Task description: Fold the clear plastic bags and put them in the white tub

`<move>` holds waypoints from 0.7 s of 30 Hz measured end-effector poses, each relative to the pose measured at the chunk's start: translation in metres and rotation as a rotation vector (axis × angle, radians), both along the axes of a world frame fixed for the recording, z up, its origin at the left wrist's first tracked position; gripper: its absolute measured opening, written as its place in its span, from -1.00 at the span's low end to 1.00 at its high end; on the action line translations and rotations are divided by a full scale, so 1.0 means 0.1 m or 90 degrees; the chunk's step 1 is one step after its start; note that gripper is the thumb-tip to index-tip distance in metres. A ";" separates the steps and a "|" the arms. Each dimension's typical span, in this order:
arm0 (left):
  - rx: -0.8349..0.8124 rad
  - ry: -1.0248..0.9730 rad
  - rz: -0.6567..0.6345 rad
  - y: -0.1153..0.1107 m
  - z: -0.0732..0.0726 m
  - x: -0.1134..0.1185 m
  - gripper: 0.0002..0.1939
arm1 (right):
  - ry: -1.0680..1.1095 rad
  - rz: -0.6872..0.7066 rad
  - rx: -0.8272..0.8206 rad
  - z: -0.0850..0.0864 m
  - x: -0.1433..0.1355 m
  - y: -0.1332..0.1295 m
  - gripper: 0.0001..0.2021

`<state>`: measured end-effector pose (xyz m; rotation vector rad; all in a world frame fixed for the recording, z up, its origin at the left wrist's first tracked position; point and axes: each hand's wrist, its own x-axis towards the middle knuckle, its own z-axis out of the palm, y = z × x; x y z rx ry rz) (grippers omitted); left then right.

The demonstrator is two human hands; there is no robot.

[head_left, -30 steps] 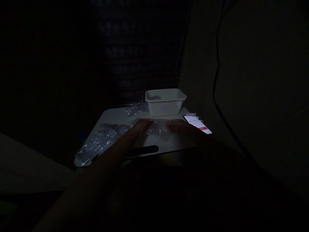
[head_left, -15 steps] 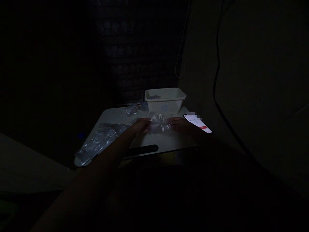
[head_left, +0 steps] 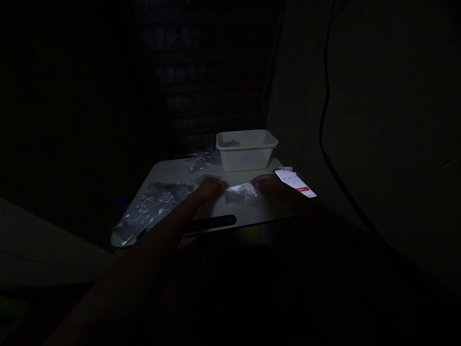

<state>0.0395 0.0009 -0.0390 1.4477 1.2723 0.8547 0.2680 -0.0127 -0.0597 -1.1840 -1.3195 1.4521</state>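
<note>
Between my hands a clear plastic bag [head_left: 244, 193] is stretched, shiny along its upper edge and hanging low over the small white table [head_left: 221, 207]. My left hand [head_left: 212, 186] pinches its left corner. My right hand [head_left: 268, 183] grips the right side, its fingers partly in shadow. Beside my left forearm lies a loose heap of clear plastic bags [head_left: 154, 206]. Another flat piece of plastic [head_left: 208, 179] rests just behind my left hand. Dim light hides finer detail.
A white plastic tub [head_left: 247, 158] with some greyish plastic inside stands at the table's back. A crumpled bag [head_left: 196, 163] lies left of it. At the right edge a lit phone [head_left: 295, 183] shows a timer. A dark cable [head_left: 326, 96] hangs along the right wall.
The bag between my hands has tipped down and forward, lying flatter with its upper edge now taut and bright. Both hands stay nearly in place.
</note>
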 end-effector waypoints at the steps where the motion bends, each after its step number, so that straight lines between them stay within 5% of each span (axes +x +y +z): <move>1: 0.046 0.045 0.008 0.00 -0.01 0.00 -0.87 | 0.004 0.000 0.006 -0.01 0.01 0.00 -0.86; 7: 0.264 0.406 -0.158 -0.11 -0.03 0.09 -0.62 | 0.015 -0.001 0.033 -0.01 0.02 -0.02 -0.77; 12: 0.250 0.683 -0.278 -0.26 -0.01 0.19 -0.48 | -0.023 -0.043 0.026 0.02 -0.02 -0.02 -0.74; 21: 0.280 0.813 -0.313 -0.35 -0.05 0.20 -0.42 | -0.111 -0.074 0.036 0.06 -0.04 -0.05 -0.75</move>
